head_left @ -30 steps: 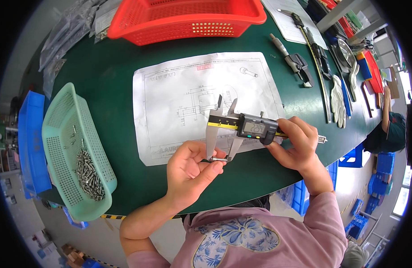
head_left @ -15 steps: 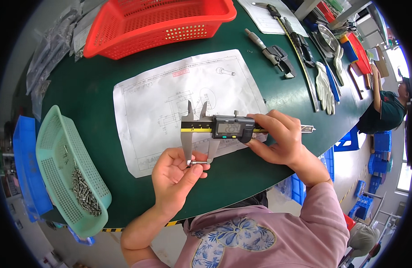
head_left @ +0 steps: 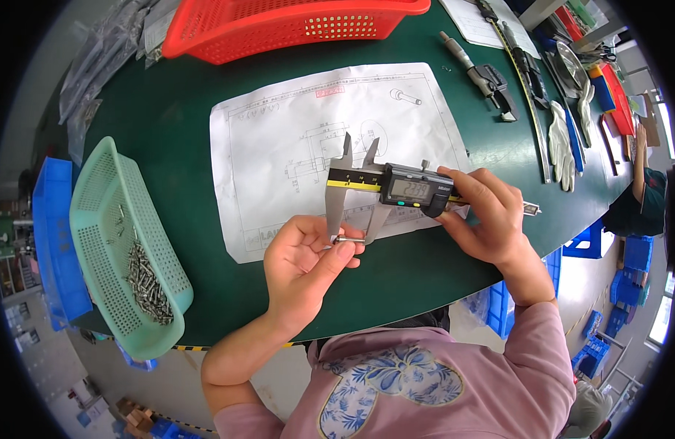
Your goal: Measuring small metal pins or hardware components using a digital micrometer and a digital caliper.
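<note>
My left hand [head_left: 304, 267] pinches a small metal pin with a wider head [head_left: 351, 239] between thumb and fingers. That pin lies between the long lower jaws of a digital caliper [head_left: 414, 188]. My right hand [head_left: 491, 216] grips the caliper at its slider and beam, the thumb below and the fingers above. Lit digits show on its display. Under the caliper, a creased white drawing sheet [head_left: 260, 146] lies on the green table [head_left: 396, 293]; it bears line drawings of a headed pin and a red stamp.
At the left stands a pale green basket [head_left: 96, 212] with many small metal pins [head_left: 147, 289], beside a blue bin [head_left: 56, 241]. A red basket [head_left: 279, 36] sits at the back. A micrometer [head_left: 484, 80] and white gloves [head_left: 561, 146] lie at the right; another person [head_left: 638, 197] is beyond.
The view has shifted, so the table things appear further right and higher. Both hands still hold the pin and the caliper, the pin staying between the jaws.
</note>
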A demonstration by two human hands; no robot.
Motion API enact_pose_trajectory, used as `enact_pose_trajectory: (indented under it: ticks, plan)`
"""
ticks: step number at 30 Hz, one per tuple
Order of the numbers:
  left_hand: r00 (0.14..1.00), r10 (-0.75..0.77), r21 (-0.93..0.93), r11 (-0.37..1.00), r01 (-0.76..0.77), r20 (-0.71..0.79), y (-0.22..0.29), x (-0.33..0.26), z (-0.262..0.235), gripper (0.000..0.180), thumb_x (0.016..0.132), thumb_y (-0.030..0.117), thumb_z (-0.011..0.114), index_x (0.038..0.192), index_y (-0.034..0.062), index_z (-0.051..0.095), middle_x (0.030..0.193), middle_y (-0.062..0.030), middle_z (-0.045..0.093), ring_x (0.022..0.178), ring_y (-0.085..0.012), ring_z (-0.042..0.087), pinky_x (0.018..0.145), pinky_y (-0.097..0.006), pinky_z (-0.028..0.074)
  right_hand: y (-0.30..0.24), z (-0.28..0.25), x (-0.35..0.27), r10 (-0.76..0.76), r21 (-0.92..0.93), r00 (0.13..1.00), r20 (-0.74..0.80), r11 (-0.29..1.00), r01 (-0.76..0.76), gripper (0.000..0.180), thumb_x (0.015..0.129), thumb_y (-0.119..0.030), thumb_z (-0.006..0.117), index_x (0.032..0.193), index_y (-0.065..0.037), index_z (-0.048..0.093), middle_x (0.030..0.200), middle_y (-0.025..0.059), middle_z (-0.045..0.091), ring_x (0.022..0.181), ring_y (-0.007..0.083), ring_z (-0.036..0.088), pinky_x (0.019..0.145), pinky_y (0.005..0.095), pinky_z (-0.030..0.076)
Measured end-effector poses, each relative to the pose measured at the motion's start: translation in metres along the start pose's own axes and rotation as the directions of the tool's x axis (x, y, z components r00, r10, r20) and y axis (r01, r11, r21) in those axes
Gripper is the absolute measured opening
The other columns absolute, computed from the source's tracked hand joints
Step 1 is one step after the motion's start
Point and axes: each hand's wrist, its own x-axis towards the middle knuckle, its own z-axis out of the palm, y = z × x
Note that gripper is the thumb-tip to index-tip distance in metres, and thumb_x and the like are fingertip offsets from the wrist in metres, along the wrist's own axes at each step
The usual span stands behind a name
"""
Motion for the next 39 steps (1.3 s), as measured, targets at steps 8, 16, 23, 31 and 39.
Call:
enact_pose_trajectory:
  ticks: [8, 16, 23, 31, 39]
  plan:
    - [1.0, -0.012, 0.025, 1.0, 0.012, 0.012, -0.0008, -0.0016, 0.0004, 0.015, 0.078, 0.003, 0.054, 0.09, 0.0023, 0.045, 0.09, -0.0137, 0.055, 0.075, -0.0177, 0.058, 0.062, -0.028, 0.05, -0.0021, -0.0061, -0.0002, 0.029, -0.026, 0.999, 0.028, 0.999, -0.028, 0.037, 0.057, -0.02, 0.072, 0.085, -0.002, 0.055, 0.061, 0.0064, 0.05, 0.046, 0.021, 0.049, 0.041, 0.029, 0.039]
    - [0.998, 0.03, -0.007, 1.0, -0.03, 0.048, -0.0034, -0.0002, -0.0042, 0.018, 0.078, -0.002, 0.055, 0.093, -0.0025, 0.045, 0.091, -0.0097, 0.053, 0.081, -0.0152, 0.056, 0.067, -0.027, 0.05, -0.0002, -0.0047, -0.0004, 0.03, -0.016, 0.999, 0.036, 0.999, -0.03, 0.041, 0.058, -0.019, 0.071, 0.092, -0.002, 0.056, 0.061, 0.0058, 0.049, 0.046, 0.0201, 0.048, 0.041, 0.0289, 0.038]
    - [0.999, 0.051, 0.001, 0.999, -0.051, 0.002, -0.0044, -0.0006, -0.0026, 0.018, 0.076, -0.004, 0.055, 0.091, -0.0029, 0.047, 0.089, -0.0088, 0.054, 0.08, -0.014, 0.056, 0.066, -0.026, 0.05, -0.0005, -0.0035, -0.001, -0.023, -0.033, 0.999, 0.035, 0.999, 0.024, 0.05, 0.056, -0.011, 0.069, 0.102, 0.0, 0.053, 0.062, 0.0068, 0.048, 0.046, 0.0189, 0.048, 0.041, 0.0284, 0.039]
    - [0.997, 0.077, -0.011, 0.997, -0.077, 0.011, -0.0033, -0.0023, -0.0027, 0.017, 0.076, -0.004, 0.055, 0.091, -0.0022, 0.046, 0.089, -0.009, 0.053, 0.078, -0.0137, 0.056, 0.065, -0.026, 0.05, 0.0006, -0.0004, -0.0005, -0.01, -0.013, 0.999, -0.042, 1.0, 0.01, 0.04, 0.054, -0.013, 0.071, 0.089, -0.001, 0.056, 0.061, 0.0067, 0.051, 0.046, 0.0194, 0.05, 0.04, 0.0274, 0.039]
    - [0.997, 0.05, -0.001, 0.999, -0.05, 0.06, -0.0014, -0.0003, -0.0046, 0.021, 0.076, -0.004, 0.055, 0.094, -0.0023, 0.044, 0.091, -0.0101, 0.052, 0.081, -0.0151, 0.055, 0.067, -0.026, 0.05, -0.0006, -0.0052, -0.0008, 0.007, -0.057, 0.999, -0.049, 0.998, -0.01, 0.036, 0.054, -0.016, 0.072, 0.082, -0.002, 0.055, 0.059, 0.0047, 0.049, 0.044, 0.0182, 0.048, 0.039, 0.0274, 0.038]
